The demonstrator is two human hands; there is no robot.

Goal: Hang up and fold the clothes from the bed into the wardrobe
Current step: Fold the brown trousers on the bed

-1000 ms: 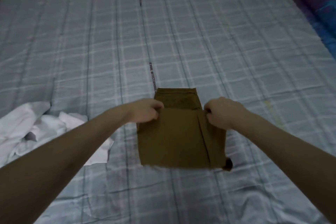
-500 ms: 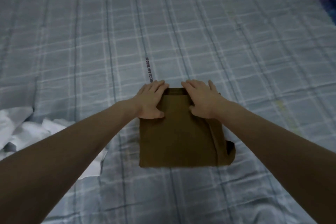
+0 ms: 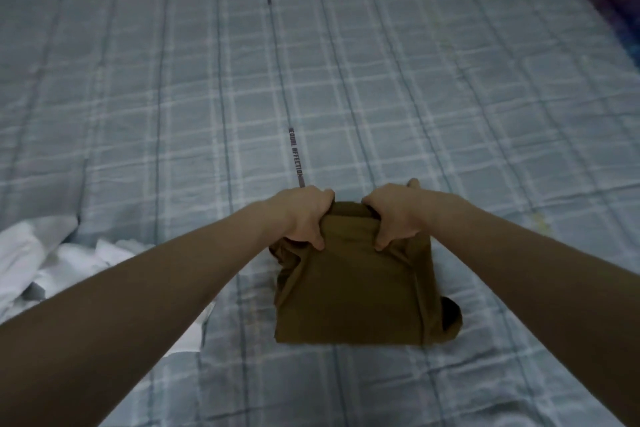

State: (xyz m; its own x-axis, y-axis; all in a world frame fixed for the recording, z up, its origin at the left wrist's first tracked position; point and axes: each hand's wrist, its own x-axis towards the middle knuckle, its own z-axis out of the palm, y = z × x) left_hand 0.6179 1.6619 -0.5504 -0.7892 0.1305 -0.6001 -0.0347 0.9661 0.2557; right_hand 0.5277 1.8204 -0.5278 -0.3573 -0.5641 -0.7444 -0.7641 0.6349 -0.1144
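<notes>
Your two bare forearms reach in from the bottom corners & meet at the middle of the view. Between them, nearest you, a folded brown garment [image 3: 349, 295] lies on the bed [image 3: 450, 135] as a roughly square bundle; a dark rounded bit pokes out at its lower right corner. Your left hand [image 3: 304, 218] grips the garment's far left edge, thumb pressed on top, fingers curled over & under the fold. Your right hand [image 3: 394, 215] grips the far right edge the same way, thumb on top, fingers wrapped round the bunched fabric. The far edge looks lifted & gathered between the 2 hands, while the near edge rests flat on the bed. To your left, beside the left forearm, a crumpled white garment [image 3: 38, 263] sits on the bed, partly hidden by the arm. The bed wears a pale blue-grey plaid sheet w/ light wrinkles. Just past your left hand, a thin dark stripe [image 3: 297, 158] carries small print; "AFFECTION" is readable, the rest too blurred. At far upper right, a dark purple-&-blue pillow [image 3: 613, 0] edges in.
</notes>
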